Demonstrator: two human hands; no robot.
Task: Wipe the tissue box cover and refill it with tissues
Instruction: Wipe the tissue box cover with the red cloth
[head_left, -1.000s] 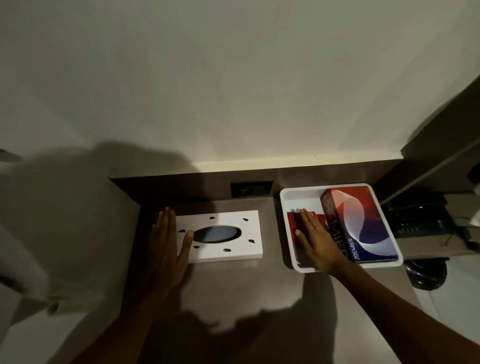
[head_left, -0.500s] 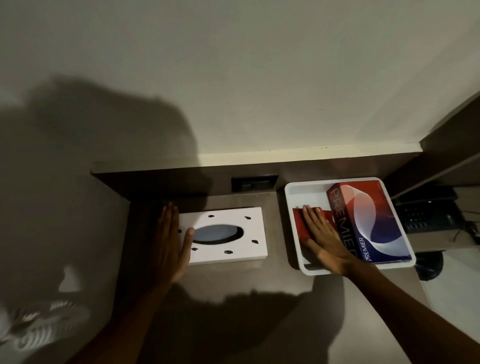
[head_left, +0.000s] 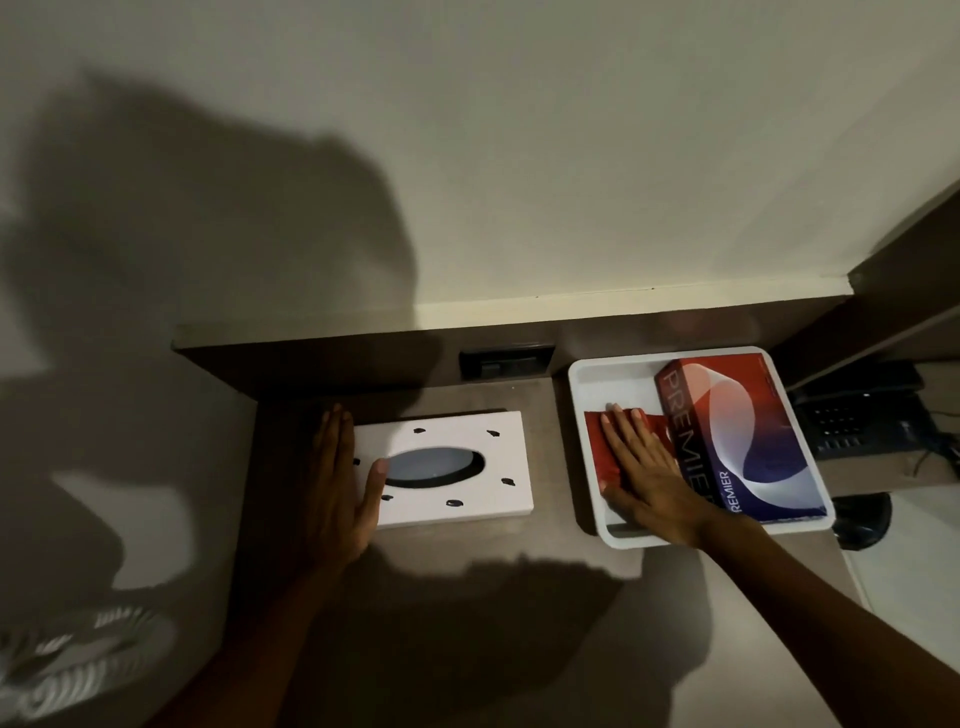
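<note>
A white tissue box cover (head_left: 493, 473) with a dark oval slot and small black marks lies flat on the brown desk (head_left: 519, 603). My left hand (head_left: 340, 483) rests flat against its left end, thumb on top near the slot. To the right, a white tray (head_left: 587, 410) holds a red, white and blue "PREMIER" tissue box (head_left: 743, 436) and a red cloth (head_left: 602, 447). My right hand (head_left: 644, 473) lies palm down on the red cloth, fingers straight and together, beside the tissue box.
A black power socket (head_left: 506, 361) sits in the desk's back panel. A black telephone (head_left: 862, 415) stands on a lower shelf to the right of the tray. The wall rises behind the desk. A dark round object (head_left: 862, 522) lies below the tray's right corner.
Both hands have stayed in place on the cover and the cloth. The camera view has shifted slightly, and my right hand's fingers have slid a little further up the cloth.
</note>
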